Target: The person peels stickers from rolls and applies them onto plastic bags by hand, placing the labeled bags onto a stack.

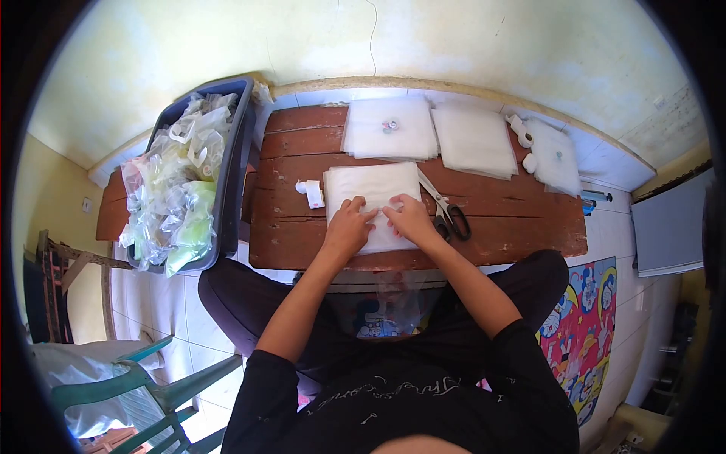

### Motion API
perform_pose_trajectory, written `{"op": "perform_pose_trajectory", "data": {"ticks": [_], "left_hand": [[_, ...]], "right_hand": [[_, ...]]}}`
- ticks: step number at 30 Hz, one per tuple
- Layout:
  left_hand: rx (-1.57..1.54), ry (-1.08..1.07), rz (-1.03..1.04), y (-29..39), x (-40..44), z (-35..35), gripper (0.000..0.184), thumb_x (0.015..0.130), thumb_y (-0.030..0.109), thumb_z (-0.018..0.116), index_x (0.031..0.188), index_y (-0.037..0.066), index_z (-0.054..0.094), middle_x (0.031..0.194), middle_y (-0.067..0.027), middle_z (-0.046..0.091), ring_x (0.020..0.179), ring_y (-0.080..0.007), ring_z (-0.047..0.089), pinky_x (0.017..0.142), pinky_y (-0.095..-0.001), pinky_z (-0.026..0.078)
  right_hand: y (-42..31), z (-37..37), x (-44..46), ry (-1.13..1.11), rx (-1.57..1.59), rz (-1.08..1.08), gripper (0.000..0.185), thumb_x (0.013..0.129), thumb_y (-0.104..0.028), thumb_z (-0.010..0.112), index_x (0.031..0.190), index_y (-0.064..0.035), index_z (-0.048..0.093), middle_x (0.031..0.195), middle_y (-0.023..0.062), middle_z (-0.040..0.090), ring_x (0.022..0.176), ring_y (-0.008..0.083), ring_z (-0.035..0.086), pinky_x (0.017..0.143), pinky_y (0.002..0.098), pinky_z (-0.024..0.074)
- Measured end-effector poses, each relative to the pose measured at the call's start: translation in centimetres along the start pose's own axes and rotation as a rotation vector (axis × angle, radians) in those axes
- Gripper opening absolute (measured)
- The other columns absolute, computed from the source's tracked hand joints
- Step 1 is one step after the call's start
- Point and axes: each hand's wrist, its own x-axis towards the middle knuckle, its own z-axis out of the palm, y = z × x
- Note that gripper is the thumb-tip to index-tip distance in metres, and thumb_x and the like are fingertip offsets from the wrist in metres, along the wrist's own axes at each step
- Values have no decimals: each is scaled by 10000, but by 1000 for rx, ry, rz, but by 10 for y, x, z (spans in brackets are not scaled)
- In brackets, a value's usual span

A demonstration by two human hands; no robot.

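A stack of translucent white plastic sheets (370, 180) lies at the front middle of the brown wooden table. My left hand (350, 225) is on its left half, fingers bent and thumb pointing inward. Opposite it, my right hand (413, 221) has its fingers curled toward the left hand. Both hands appear to pinch the top plastic sheet between them; the fingertips show only in part. Just right of the stack are scissors (450, 216) with black handles, lying slightly spread. A small white roll with a printed label (314, 194) sits left of the stack.
More plastic stacks lie along the table's back: one (389, 140) with a small object on top, another (473, 140), and a third (556, 155) beside white rolls (522, 132). A dark tub (240, 144) full of plastic bags stands left. A green chair (102, 386) is lower left.
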Motion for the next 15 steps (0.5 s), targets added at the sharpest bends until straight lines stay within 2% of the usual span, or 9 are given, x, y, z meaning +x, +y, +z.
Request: {"op": "perform_pose_trajectory", "data": {"ticks": [2, 3, 5, 8, 9, 11, 12, 14, 15], "left_hand": [[2, 9, 5, 0, -1, 1, 357, 797, 153, 707, 1153, 130, 699, 1172, -104, 551, 999, -265, 558, 918, -370, 469], [5, 16, 11, 0, -2, 1, 360, 799, 155, 705, 1159, 134, 697, 1175, -104, 551, 1003, -266, 558, 920, -368, 469], [-4, 35, 17, 1, -2, 1, 374, 781, 148, 714, 1153, 123, 692, 1169, -124, 564, 1017, -291, 557, 918, -376, 469], [-49, 54, 10, 2, -3, 0, 418, 759, 141, 728, 1169, 88, 663, 1165, -145, 573, 1038, -320, 552, 923, -386, 465], [-90, 54, -2, 2, -4, 0, 451, 756, 142, 731, 1190, 64, 639, 1168, -147, 570, 1044, -324, 547, 929, -389, 462], [-89, 78, -3, 3, -4, -1, 474, 750, 139, 737, 1198, 39, 617, 1169, -147, 566, 1050, -326, 542, 933, -391, 458], [-91, 102, -5, 4, -4, -1, 499, 745, 137, 742, 1206, 13, 595, 1170, -147, 562, 1056, -328, 536, 936, -392, 454], [-102, 97, -6, 4, -4, -2, 518, 741, 136, 747, 1212, 0, 582, 1169, -144, 559, 1059, -329, 533, 937, -394, 453], [-112, 91, -7, 5, -4, -3, 537, 736, 135, 752, 1218, -14, 568, 1168, -142, 557, 1061, -330, 530, 937, -395, 451]], "right_hand": [[-8, -4, -9, 102, -261, -161, 337, 833, -210, 659, 1076, 21, 622, 686, 178, 663, 564, 272, 658, 581, 381, 549], [-3, -5, -8, 104, -264, -164, 337, 833, -210, 659, 1076, 21, 622, 686, 178, 663, 564, 272, 658, 581, 381, 549], [9, -6, -6, -9, -557, -386, 388, 809, -216, 654, 1142, -21, 605, 747, 211, 669, 700, 367, 669, 712, 455, 544], [8, 1, -15, 184, -749, -439, 348, 805, -167, 656, 1119, -17, 635, 635, 138, 645, 651, 359, 645, 686, 448, 540], [3, 0, -16, 184, -748, -441, 348, 805, -167, 656, 1119, -17, 635, 635, 138, 645, 651, 359, 645, 686, 448, 540], [-8, -7, -18, 262, -813, -279, 382, 814, -202, 663, 1144, -18, 612, 773, 171, 665, 772, 370, 652, 752, 462, 529], [-7, -13, -16, 263, -813, -280, 382, 814, -202, 663, 1144, -18, 612, 773, 171, 665, 772, 370, 652, 752, 462, 529], [-5, -25, -14, 434, -846, -436, 480, 809, -237, 687, 1197, -7, 526, 1017, 243, 618, 954, 392, 621, 818, 466, 516], [-7, -29, -14, 433, -848, -437, 480, 809, -237, 687, 1197, -7, 526, 1017, 243, 618, 954, 392, 621, 818, 466, 516]]}}
